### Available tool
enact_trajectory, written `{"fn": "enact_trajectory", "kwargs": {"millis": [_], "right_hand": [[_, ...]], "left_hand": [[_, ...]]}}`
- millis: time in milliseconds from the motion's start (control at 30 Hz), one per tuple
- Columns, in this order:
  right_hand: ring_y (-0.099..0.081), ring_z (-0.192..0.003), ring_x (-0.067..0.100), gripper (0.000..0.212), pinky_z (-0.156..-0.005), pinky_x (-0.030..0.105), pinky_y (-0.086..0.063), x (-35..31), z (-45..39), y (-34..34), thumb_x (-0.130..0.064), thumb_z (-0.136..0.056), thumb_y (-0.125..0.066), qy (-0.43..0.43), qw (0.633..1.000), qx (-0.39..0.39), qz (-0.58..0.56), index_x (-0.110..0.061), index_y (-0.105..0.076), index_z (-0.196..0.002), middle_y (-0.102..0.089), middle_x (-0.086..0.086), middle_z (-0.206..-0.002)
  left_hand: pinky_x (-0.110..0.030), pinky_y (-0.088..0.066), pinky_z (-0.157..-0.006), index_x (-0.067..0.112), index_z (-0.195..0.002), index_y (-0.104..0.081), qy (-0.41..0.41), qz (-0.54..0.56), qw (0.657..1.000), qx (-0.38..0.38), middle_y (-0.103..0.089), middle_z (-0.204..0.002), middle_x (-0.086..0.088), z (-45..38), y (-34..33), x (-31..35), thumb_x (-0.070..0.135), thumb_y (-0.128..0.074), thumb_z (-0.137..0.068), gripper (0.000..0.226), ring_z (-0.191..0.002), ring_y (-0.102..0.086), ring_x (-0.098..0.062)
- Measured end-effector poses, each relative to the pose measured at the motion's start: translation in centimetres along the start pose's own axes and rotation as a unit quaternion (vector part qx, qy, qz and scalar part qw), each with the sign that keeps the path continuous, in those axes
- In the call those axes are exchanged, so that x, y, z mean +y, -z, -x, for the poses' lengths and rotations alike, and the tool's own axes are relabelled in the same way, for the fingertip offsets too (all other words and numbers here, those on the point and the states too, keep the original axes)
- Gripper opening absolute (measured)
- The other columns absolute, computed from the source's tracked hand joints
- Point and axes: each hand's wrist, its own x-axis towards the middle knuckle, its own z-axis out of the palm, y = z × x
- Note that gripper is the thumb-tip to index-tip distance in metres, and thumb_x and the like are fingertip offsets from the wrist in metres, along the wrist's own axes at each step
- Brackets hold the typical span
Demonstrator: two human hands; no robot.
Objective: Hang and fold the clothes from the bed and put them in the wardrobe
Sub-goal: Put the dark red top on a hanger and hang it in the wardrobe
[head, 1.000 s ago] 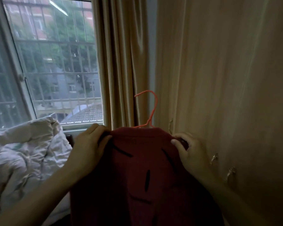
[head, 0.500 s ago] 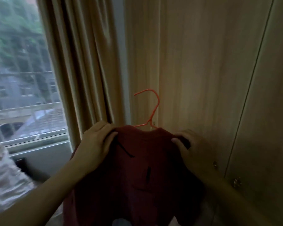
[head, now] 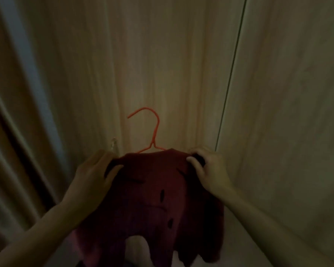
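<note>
Left hand [head: 93, 174] grips the left shoulder of the dark red garment [head: 152, 205], fingers curled over its edge. I see the garment hung on an orange hanger [head: 152, 132], held up before the closed wardrobe doors [head: 162, 64]. Right hand [head: 210, 170] pinches the right shoulder.

You face a wardrobe door [head: 162, 64] of pale, matt wood-grain panel. Below it, the garment [head: 152, 199] is dark red, matt cloth. Above the garment, the hanger [head: 154, 130] is thin wire with a smooth orange coating.
</note>
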Motion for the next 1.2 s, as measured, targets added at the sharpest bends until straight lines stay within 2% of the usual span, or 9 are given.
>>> {"fn": "enact_trajectory", "kwargs": {"millis": [133,267,433,567,667,800,900,1033,1200], "right_hand": [[-0.062,-0.088,0.005,0.010,-0.081,0.011,-0.044,1.7,2.2,2.3,-0.014,-0.092,-0.065,-0.045,0.998,-0.023,0.035,-0.014,-0.070,-0.100,-0.069,-0.005,-0.096],[-0.059,-0.086,-0.007,0.008,-0.075,0.006,-0.041,3.3,3.3,4.7,-0.020,-0.090,-0.068,-0.067,0.994,-0.063,0.052,-0.021,-0.070,-0.098,-0.065,-0.018,-0.092],[-0.064,-0.079,0.006,0.013,-0.067,0.018,-0.048,4.1,3.8,6.0,-0.041,-0.094,-0.058,-0.118,0.991,-0.064,0.007,-0.032,-0.067,-0.092,-0.067,-0.017,-0.087],[-0.064,-0.086,0.003,0.019,-0.075,0.026,-0.053,5.9,4.0,5.6,-0.034,-0.094,-0.059,-0.174,0.983,-0.043,0.035,-0.025,-0.065,-0.110,-0.068,-0.013,-0.101],[-0.065,-0.096,0.013,0.033,-0.084,0.031,-0.053,6.7,4.2,5.0,-0.029,-0.093,-0.062,-0.217,0.971,-0.064,0.073,-0.018,-0.059,-0.124,-0.069,0.001,-0.109],[-0.064,-0.103,0.023,0.047,-0.076,0.024,-0.044,7.8,4.3,3.6,-0.031,-0.093,-0.060,-0.245,0.953,-0.137,0.116,-0.017,-0.049,-0.136,-0.069,0.005,-0.113],[-0.061,-0.107,0.023,0.058,-0.081,0.023,-0.043,9.0,4.3,2.2,-0.033,-0.090,-0.064,-0.247,0.948,-0.170,0.105,-0.019,-0.042,-0.141,-0.064,0.008,-0.117],[-0.058,-0.107,0.026,0.055,-0.088,0.031,-0.048,10.7,4.2,0.8,-0.031,-0.088,-0.066,-0.256,0.948,-0.163,0.096,-0.018,-0.045,-0.137,-0.064,0.011,-0.111],[-0.055,-0.088,0.013,0.045,-0.071,0.017,-0.034,11.3,4.2,-0.6,-0.028,-0.089,-0.067,-0.272,0.952,-0.128,0.055,-0.014,-0.052,-0.129,-0.062,0.006,-0.112]], "left_hand": [[-0.022,-0.037,-0.073,0.003,-0.095,-0.067,-0.010,0.071,0.997,0.024,-0.067,-0.087,-0.010,-0.4,-3.9,1.5,0.029,-0.050,-0.092,0.032,-0.080,-0.051,-0.013],[-0.022,-0.037,-0.077,0.003,-0.094,-0.066,-0.029,0.097,0.995,0.024,-0.064,-0.087,-0.007,-0.6,-6.7,2.7,0.027,-0.050,-0.093,0.028,-0.082,-0.051,-0.013],[-0.021,-0.038,-0.077,0.004,-0.095,-0.066,-0.044,0.110,0.993,0.007,-0.062,-0.087,-0.005,-0.5,-8.2,3.4,0.028,-0.049,-0.094,0.029,-0.082,-0.051,-0.013],[-0.016,-0.033,-0.081,0.005,-0.094,-0.066,-0.064,0.112,0.992,-0.005,-0.060,-0.087,-0.003,-0.2,-8.5,4.3,0.029,-0.047,-0.095,0.031,-0.081,-0.048,-0.009],[-0.015,-0.032,-0.081,0.005,-0.094,-0.066,-0.074,0.111,0.991,-0.003,-0.060,-0.087,-0.003,0.5,-9.1,4.3,0.040,-0.039,-0.102,0.045,-0.082,-0.048,-0.010],[-0.017,-0.036,-0.080,0.006,-0.093,-0.067,-0.071,0.112,0.991,-0.004,-0.061,-0.087,-0.002,1.5,-9.7,4.2,0.046,-0.034,-0.104,0.053,-0.082,-0.051,-0.012],[-0.021,-0.040,-0.077,0.008,-0.091,-0.066,-0.070,0.113,0.991,-0.007,-0.061,-0.086,-0.001,2.1,-9.7,4.4,0.046,-0.035,-0.104,0.051,-0.081,-0.053,-0.013],[-0.021,-0.041,-0.076,0.010,-0.091,-0.068,-0.062,0.101,0.993,-0.014,-0.061,-0.088,0.002,2.7,-9.1,4.4,0.047,-0.036,-0.103,0.050,-0.081,-0.055,-0.012],[-0.027,-0.045,-0.074,0.007,-0.091,-0.069,-0.064,0.082,0.995,-0.007,-0.060,-0.086,0.000,3.0,-8.0,4.8,0.037,-0.048,-0.098,0.037,-0.076,-0.057,-0.017]]}}
